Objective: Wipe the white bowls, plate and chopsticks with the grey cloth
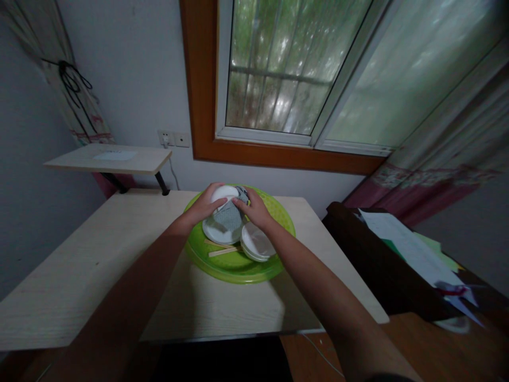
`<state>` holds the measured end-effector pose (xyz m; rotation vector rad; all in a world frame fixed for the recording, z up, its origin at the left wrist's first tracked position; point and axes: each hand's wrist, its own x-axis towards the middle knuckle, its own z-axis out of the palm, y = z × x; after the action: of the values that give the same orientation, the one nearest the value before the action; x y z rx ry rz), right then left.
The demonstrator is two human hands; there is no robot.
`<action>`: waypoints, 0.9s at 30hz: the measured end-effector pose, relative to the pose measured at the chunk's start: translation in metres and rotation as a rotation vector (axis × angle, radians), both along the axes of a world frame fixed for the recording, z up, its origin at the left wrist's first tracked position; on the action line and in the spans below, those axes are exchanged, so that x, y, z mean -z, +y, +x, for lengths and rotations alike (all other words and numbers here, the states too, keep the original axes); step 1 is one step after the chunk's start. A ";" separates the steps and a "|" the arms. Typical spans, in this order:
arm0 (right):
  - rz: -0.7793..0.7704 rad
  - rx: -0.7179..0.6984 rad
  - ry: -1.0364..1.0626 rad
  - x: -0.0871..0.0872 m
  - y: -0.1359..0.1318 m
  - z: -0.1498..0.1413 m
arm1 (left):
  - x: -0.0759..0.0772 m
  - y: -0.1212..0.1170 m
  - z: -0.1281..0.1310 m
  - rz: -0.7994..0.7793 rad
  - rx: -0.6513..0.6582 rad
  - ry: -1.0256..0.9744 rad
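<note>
My left hand [205, 205] is closed on the left side of a small white bowl [224, 192], its thumb across the near rim. A grey cloth [229, 216] is gripped in my right hand [255, 209] and pressed against the bowl's right side; part of it hangs down. Below the cloth lies a white plate [218, 234], partly covered. To its right, under my right wrist, a few stacked white dishes [256, 243] sit close together. Light wooden chopsticks [222, 251] lie in front of the plate. All these rest in or above a round bright green tray [234, 276].
The tray stands on a pale wooden table [99, 265] near the wall. A small raised shelf [111, 159] with a paper sheet is at the back left. Beyond the table's right edge, a dark piece of furniture [382, 265] holds papers [413, 249]. A window [278, 79] is behind.
</note>
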<state>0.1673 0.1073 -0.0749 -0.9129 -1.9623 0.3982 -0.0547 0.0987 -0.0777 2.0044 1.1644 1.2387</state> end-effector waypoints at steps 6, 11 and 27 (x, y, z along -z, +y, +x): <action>0.164 -0.001 -0.029 -0.004 -0.001 0.002 | 0.011 0.014 -0.004 -0.041 -0.067 -0.088; 0.256 0.024 -0.117 -0.007 -0.007 -0.001 | 0.009 0.015 -0.004 -0.075 -0.134 -0.209; 0.461 -0.218 -0.413 -0.015 -0.026 -0.008 | 0.014 0.027 -0.007 -0.135 -0.376 -0.347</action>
<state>0.1592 0.0809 -0.0600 -0.5090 -2.4021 -0.1401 -0.0622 0.1257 -0.0913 1.4389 1.4390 1.5659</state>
